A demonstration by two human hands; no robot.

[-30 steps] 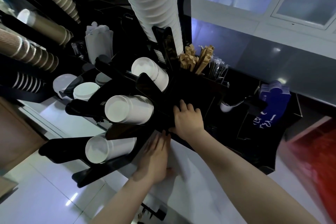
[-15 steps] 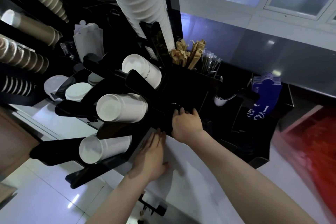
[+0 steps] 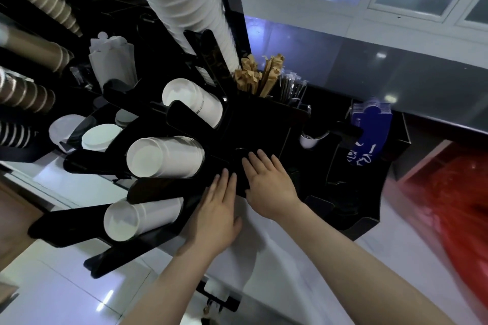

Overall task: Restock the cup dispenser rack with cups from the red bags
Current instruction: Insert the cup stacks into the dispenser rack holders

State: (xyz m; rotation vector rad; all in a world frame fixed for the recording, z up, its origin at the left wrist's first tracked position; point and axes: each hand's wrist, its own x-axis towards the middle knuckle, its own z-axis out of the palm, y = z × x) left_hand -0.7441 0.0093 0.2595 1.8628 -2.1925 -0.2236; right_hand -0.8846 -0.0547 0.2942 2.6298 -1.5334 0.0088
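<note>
The black cup dispenser rack (image 3: pixel 258 124) stands on a white counter, its slots fanned out toward me. White cup stacks fill three lower slots: one at the top (image 3: pixel 192 103), one in the middle (image 3: pixel 163 157), one at the bottom (image 3: pixel 137 217). A long white cup stack (image 3: pixel 184 2) rises from the upper slot. My left hand (image 3: pixel 216 214) lies flat with straight fingers against the rack's lower side. My right hand (image 3: pixel 269 182) rests flat on the rack's black face beside it. Neither hand holds a cup. A red bag (image 3: pixel 454 214) shows blurred at the right edge.
Brown ribbed cup stacks (image 3: pixel 39 2) sit in a second rack at far left. White lids (image 3: pixel 99 136), napkins (image 3: pixel 111 60), brown stirrers (image 3: pixel 260 74) and blue sleeves (image 3: pixel 369 126) fill the organiser. The white counter (image 3: pixel 290 258) runs under my arms.
Both hands slid a little up the rack's side and flattened, the right hand's fingers now straight on the black face. The view shifted slightly.
</note>
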